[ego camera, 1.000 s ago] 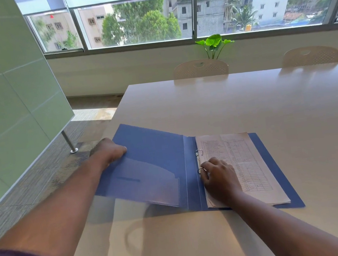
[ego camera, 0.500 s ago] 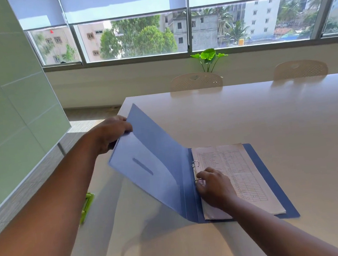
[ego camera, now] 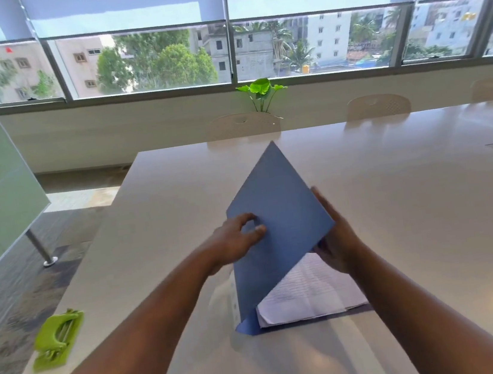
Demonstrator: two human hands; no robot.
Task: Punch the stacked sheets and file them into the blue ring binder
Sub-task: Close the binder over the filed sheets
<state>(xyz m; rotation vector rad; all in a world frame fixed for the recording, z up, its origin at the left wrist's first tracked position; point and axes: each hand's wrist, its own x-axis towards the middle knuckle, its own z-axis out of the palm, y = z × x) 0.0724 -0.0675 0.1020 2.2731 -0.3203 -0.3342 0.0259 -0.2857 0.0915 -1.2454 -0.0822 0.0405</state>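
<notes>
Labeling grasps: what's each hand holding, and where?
Both hold the binder cover: left hand fingers on its outer face, right hand at its free edge, over the sheets.

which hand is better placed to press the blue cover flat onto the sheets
Left: the left hand already rests on the outer face of the blue plastic binder cover; the right hand sits at its edge.
</notes>
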